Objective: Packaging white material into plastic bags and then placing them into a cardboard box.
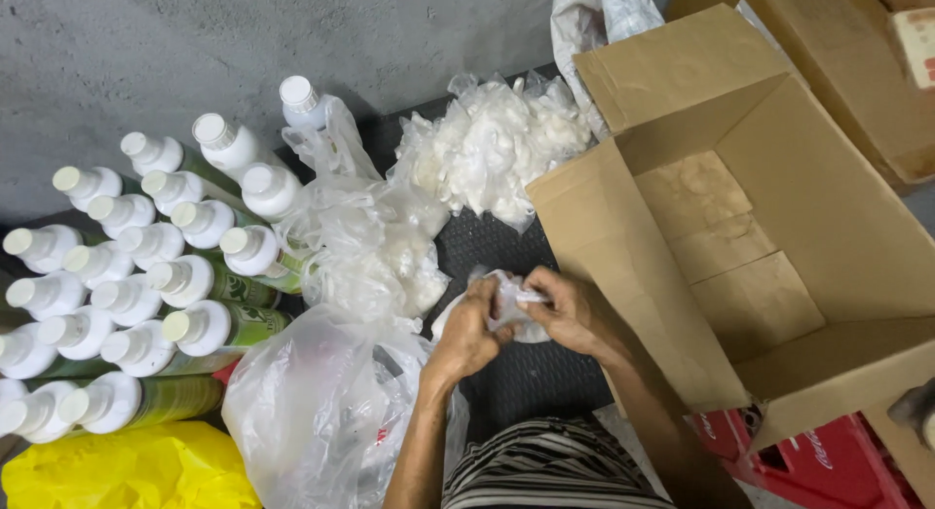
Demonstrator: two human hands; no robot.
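Both hands met at center frame, slightly low. Left hand (466,332) and right hand (570,312) were each pinched on a small white plastic piece (508,300), fingers curled, thumbs on top; the piece sat crumpled between them, just above the dark ribbed mat (531,377). Can't tell exactly what the piece was, thin film or a small bag.

Around it:
- Open cardboard box (769,236) at right of frame, flaps up, touching or just beside the right forearm.
- Heap of crumpled white plastic pieces (492,149) at upper center, against the box's left flap.
- Clear plastic bags (360,246) left of the hands, one larger clear bag (312,402) at lower center-left, beside the left forearm.
- Cluster of white-capped bottles (146,285) with green labels filled the left side, lying packed together, caps toward the camera.
- Yellow plastic bag (127,468) in lower left corner.
- Red crate (818,460) at lower right, under the box.
- Striped garment (555,465) at bottom center.
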